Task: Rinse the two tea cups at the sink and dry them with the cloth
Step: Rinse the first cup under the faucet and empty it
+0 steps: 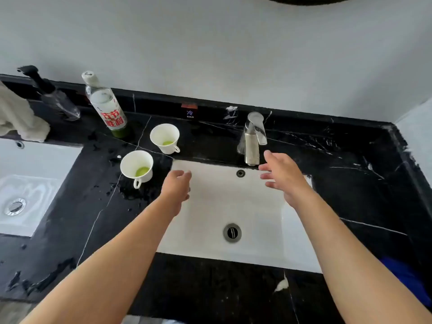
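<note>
Two white ceramic tea cups, the nearer (136, 167) and the farther (165, 137), each holding green dregs, stood upright on the black marble desk (350, 174) just left of the white rectangular sink (210, 220), apparently staged within reach for rinsing. The left hand (177, 187), loosely curled and empty, hovered at the sink's far-left corner near the nearer cup. The right hand (284, 177), fingers spread and grasping nothing, lay just beside the chrome tap (253, 139), probably about to start the water. A pale crumpled cloth (18, 120) sat far left.

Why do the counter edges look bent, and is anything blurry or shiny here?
Head view: the wide-angle lens bows the black counter; daylight glares off the faucet and wet patches; the right hand is slightly motion-blurred, the two cups are fairly sharp.
</note>
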